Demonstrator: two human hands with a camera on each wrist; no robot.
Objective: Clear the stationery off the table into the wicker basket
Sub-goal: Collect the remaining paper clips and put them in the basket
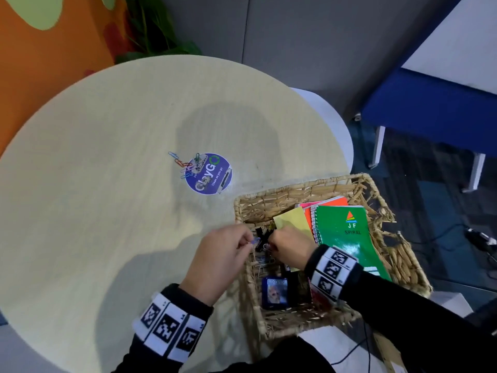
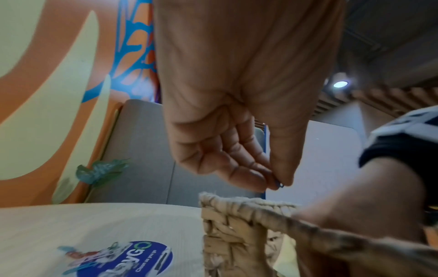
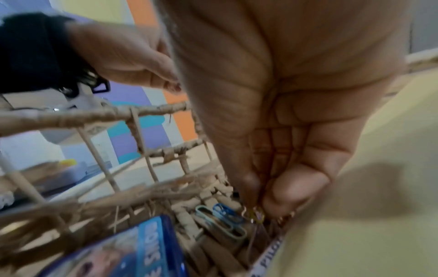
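Observation:
My left hand (image 1: 243, 242) hovers over the left rim of the wicker basket (image 1: 382, 203) and pinches a blue paper clip (image 1: 255, 240) between thumb and fingertips (image 2: 272, 184). My right hand (image 1: 271, 242) reaches into the basket and pinches a few paper clips (image 3: 254, 215) just above its floor. Loose clips (image 3: 222, 215) lie on the basket bottom. Several coloured paper clips (image 1: 185, 164) remain on the round table (image 1: 94, 184), beside a purple sticker (image 1: 209, 173).
Inside the basket lie a green spiral notebook (image 1: 347, 232), yellow and orange paper (image 1: 291, 219), black binder clips (image 1: 259, 234) and a blue box (image 1: 274, 292). The basket overhangs the table's right edge. A blue bench (image 1: 430, 114) stands at right.

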